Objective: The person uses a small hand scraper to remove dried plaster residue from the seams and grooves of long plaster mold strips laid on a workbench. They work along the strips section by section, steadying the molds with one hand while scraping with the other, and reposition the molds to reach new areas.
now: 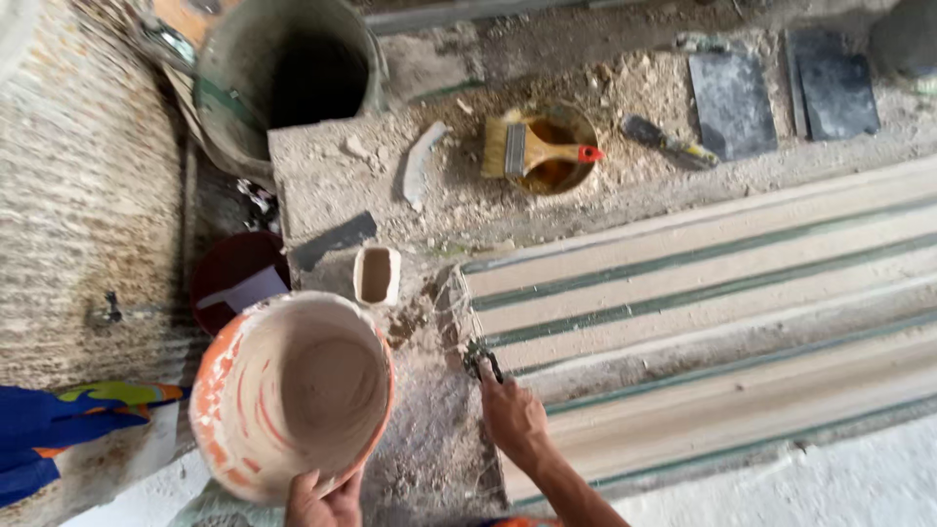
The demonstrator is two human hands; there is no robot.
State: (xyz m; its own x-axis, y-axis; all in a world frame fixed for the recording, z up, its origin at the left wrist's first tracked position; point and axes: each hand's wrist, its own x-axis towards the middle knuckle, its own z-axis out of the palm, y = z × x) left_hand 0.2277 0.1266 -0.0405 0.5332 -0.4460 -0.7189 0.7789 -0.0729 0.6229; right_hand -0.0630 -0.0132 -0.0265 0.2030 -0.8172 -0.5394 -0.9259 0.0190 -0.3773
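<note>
My left hand [322, 500] grips the near rim of an orange bucket [291, 390] crusted with pale plaster, tilted so its empty inside shows. My right hand [514, 420] is closed on a small dark tool [481, 361] whose tip rests at the left end of a long moulded slab [703, 303] with pale ridges and green strips. The slab runs off to the right on a dusty work surface [332, 176].
A wide brush [532, 148] lies across a small round tub [556, 146] of brownish liquid. A little rectangular cup [377, 275], a trowel [669, 141], two dark tiles [732, 102], a large grey bucket [283, 73] and a dark red bowl [234, 278] lie around.
</note>
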